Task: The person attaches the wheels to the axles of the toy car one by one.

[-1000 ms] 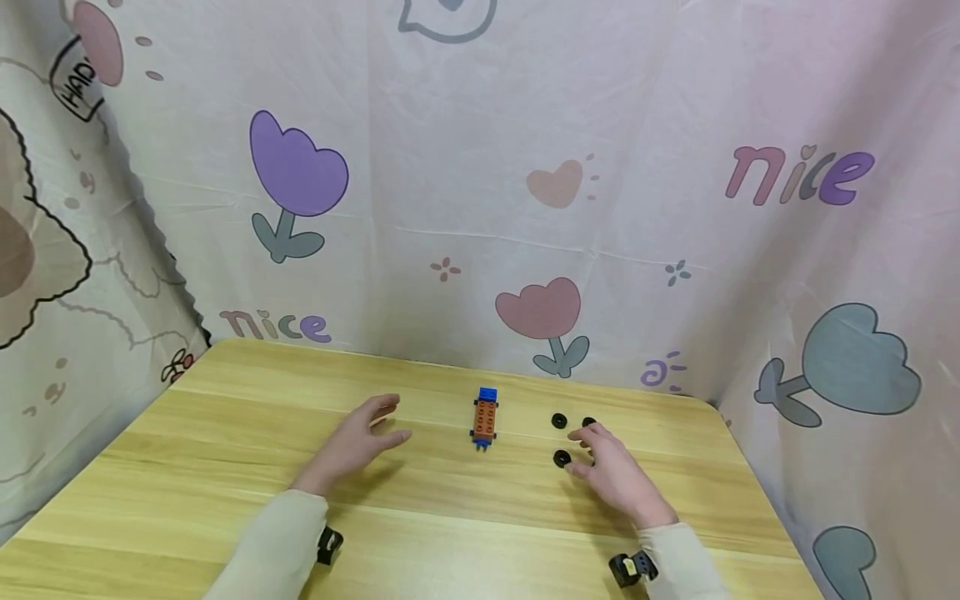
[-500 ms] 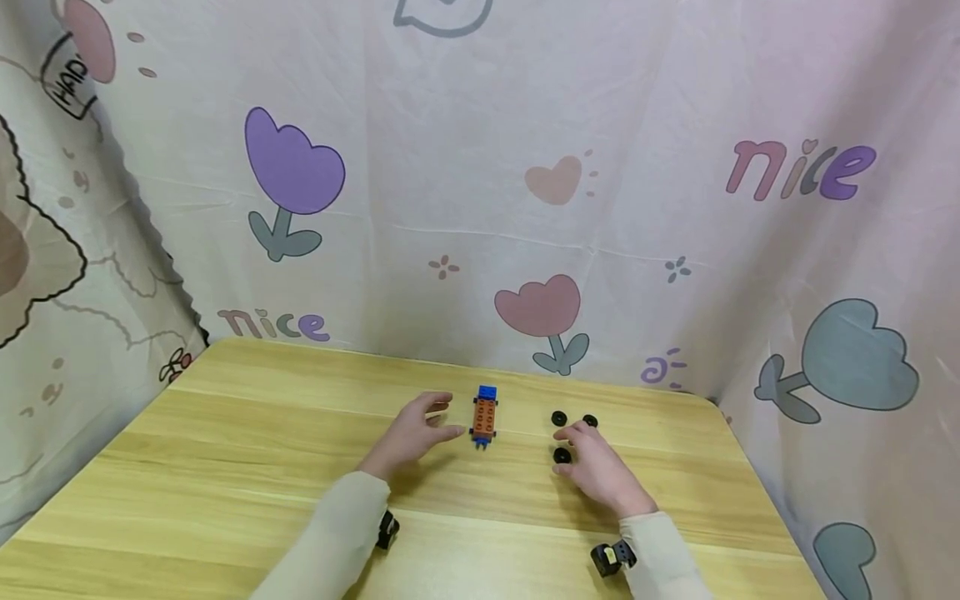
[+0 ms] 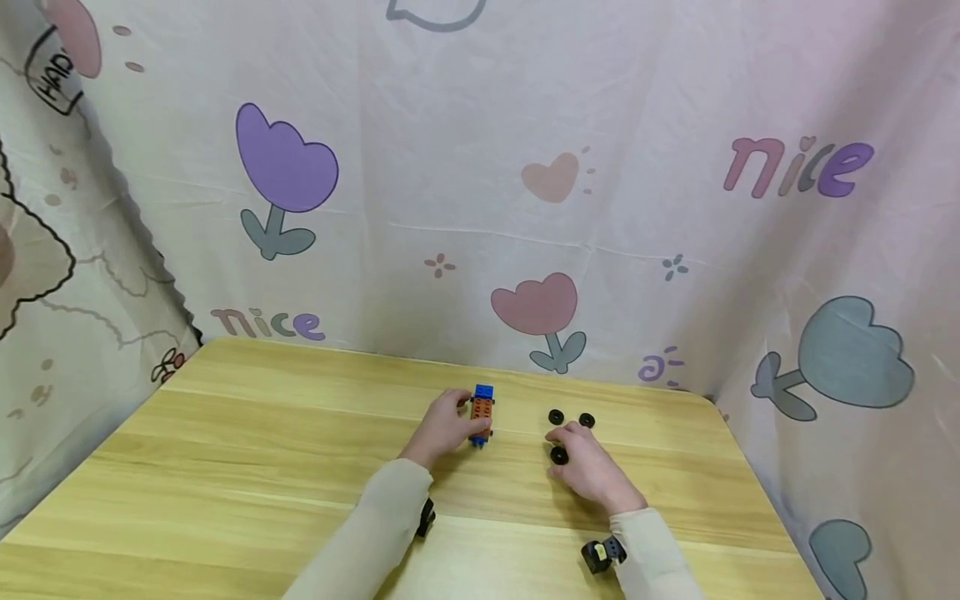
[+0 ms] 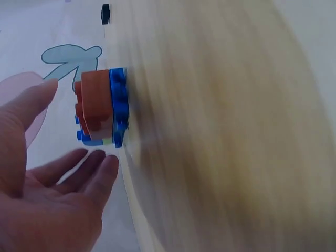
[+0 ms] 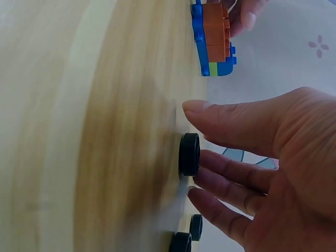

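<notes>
An orange-and-blue building-brick car base (image 3: 482, 408) lies on the table, studs up, with bare axle ends at its sides. My left hand (image 3: 441, 427) is beside it, thumb reaching across its near end and fingers at its left. In the left wrist view, gaps show between the brick base (image 4: 97, 102) and the spread thumb and fingers. My right hand (image 3: 592, 473) is around the near black toy tyre (image 3: 558, 455). In the right wrist view, its thumb is apart from this tyre (image 5: 189, 154), with fingertips close by; whether they touch it I cannot tell.
Two more black tyres lie behind the right hand, a left one (image 3: 556, 417) and a right one (image 3: 587, 421). The wooden table (image 3: 247, 433) ends at a printed cloth (image 3: 420, 167) hanging along its back. Each wrist carries a small black camera.
My left hand has moved right, from bare table to the brick car base. My right hand has shifted a little left, bringing the near tyre between thumb and fingers.
</notes>
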`<action>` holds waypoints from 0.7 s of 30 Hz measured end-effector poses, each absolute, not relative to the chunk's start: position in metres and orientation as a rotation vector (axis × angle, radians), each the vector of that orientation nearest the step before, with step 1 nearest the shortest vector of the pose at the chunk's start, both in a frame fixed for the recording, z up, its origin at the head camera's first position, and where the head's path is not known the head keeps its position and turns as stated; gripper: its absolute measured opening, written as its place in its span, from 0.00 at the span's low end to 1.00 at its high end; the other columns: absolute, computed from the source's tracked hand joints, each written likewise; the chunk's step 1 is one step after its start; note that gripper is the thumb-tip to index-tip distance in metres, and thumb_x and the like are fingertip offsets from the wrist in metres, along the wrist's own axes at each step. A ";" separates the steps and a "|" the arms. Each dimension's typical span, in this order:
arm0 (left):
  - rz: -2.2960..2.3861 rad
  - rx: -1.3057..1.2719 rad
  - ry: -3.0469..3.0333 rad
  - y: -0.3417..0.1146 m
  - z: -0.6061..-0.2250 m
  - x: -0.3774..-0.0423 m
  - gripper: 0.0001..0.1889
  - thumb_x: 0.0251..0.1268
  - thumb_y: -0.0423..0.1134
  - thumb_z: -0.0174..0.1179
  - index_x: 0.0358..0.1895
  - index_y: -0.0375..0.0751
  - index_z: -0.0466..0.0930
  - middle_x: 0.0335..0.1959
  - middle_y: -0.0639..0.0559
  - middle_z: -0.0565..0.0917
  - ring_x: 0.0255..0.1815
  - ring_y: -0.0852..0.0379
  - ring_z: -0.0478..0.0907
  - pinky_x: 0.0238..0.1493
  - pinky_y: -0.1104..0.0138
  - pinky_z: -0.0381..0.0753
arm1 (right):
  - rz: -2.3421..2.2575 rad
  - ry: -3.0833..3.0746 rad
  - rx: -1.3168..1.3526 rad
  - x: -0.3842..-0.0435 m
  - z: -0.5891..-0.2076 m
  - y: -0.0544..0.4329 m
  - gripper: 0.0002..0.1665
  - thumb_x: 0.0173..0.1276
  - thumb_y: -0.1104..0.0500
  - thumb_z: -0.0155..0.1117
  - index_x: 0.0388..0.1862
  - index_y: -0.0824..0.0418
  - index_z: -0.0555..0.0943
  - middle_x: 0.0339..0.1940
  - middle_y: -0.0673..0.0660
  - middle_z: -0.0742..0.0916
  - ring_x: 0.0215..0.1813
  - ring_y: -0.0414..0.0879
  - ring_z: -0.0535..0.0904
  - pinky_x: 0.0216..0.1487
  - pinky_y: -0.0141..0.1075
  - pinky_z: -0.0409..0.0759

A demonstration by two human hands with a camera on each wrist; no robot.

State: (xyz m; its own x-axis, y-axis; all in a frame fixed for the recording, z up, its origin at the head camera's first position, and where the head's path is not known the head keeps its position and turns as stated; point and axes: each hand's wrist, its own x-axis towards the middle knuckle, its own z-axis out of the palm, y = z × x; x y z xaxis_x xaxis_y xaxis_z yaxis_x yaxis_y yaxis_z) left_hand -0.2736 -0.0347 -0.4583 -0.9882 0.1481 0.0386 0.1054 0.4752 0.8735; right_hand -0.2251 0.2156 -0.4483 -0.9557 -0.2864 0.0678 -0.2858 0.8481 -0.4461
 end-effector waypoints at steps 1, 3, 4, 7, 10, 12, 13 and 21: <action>1.555 0.206 2.679 -0.033 -0.458 -0.275 0.34 0.61 0.44 0.69 0.66 0.29 0.69 0.62 0.38 0.73 0.61 0.40 0.72 0.59 0.49 0.73 | -0.730 3.019 -0.474 -0.225 -0.448 0.215 0.26 0.57 0.65 0.73 0.56 0.66 0.80 0.53 0.58 0.79 0.59 0.56 0.73 0.63 0.50 0.70; 1.525 0.165 2.708 -0.030 -0.458 -0.275 0.34 0.61 0.45 0.69 0.66 0.29 0.69 0.60 0.38 0.74 0.59 0.42 0.73 0.59 0.50 0.73 | -0.734 3.023 -0.483 -0.225 -0.448 0.215 0.25 0.57 0.66 0.72 0.55 0.67 0.80 0.52 0.58 0.79 0.58 0.56 0.73 0.63 0.50 0.70; 1.513 0.143 2.715 -0.028 -0.458 -0.275 0.34 0.61 0.45 0.69 0.65 0.28 0.69 0.59 0.38 0.74 0.56 0.43 0.74 0.58 0.50 0.74 | -0.736 3.024 -0.486 -0.226 -0.448 0.215 0.25 0.57 0.67 0.72 0.55 0.67 0.80 0.52 0.58 0.79 0.58 0.56 0.73 0.63 0.51 0.70; 1.489 0.088 2.726 -0.023 -0.458 -0.276 0.34 0.61 0.45 0.70 0.64 0.27 0.70 0.53 0.39 0.75 0.47 0.47 0.76 0.52 0.53 0.77 | -0.742 3.027 -0.489 -0.226 -0.449 0.215 0.24 0.57 0.68 0.71 0.54 0.67 0.80 0.50 0.57 0.79 0.57 0.55 0.74 0.62 0.50 0.71; 1.490 0.029 2.716 -0.017 -0.458 -0.275 0.34 0.60 0.44 0.70 0.63 0.27 0.70 0.47 0.42 0.75 0.40 0.50 0.75 0.43 0.57 0.80 | -0.736 3.036 -0.504 -0.227 -0.450 0.216 0.21 0.57 0.71 0.69 0.51 0.66 0.81 0.47 0.56 0.79 0.54 0.54 0.75 0.60 0.50 0.72; 1.496 0.007 2.724 -0.015 -0.458 -0.275 0.33 0.59 0.43 0.71 0.61 0.26 0.70 0.43 0.43 0.74 0.37 0.51 0.75 0.38 0.60 0.80 | -0.729 3.038 -0.508 -0.228 -0.450 0.216 0.19 0.57 0.72 0.68 0.49 0.65 0.82 0.46 0.55 0.79 0.52 0.52 0.75 0.59 0.49 0.73; 1.495 0.001 2.733 -0.013 -0.458 -0.275 0.32 0.58 0.43 0.71 0.60 0.26 0.71 0.42 0.43 0.74 0.37 0.51 0.75 0.37 0.61 0.80 | -0.727 3.038 -0.511 -0.228 -0.451 0.216 0.19 0.57 0.72 0.68 0.48 0.64 0.82 0.45 0.55 0.78 0.52 0.52 0.75 0.59 0.49 0.74; 1.428 -0.037 2.812 -0.005 -0.457 -0.276 0.26 0.55 0.39 0.71 0.53 0.26 0.75 0.37 0.44 0.74 0.35 0.50 0.74 0.36 0.59 0.80 | -0.720 3.028 -0.509 -0.231 -0.452 0.218 0.15 0.56 0.74 0.68 0.43 0.63 0.82 0.41 0.53 0.78 0.48 0.50 0.75 0.55 0.47 0.76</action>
State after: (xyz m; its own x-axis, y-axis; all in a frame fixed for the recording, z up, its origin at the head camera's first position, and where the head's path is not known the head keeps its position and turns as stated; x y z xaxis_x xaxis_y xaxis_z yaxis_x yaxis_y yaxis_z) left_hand -0.2757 -0.0051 -0.4570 -0.9997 -0.0263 0.0006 -0.0150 0.5896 0.8075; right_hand -0.2305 0.2175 -0.4525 -0.9479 -0.3071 0.0851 -0.3125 0.8438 -0.4363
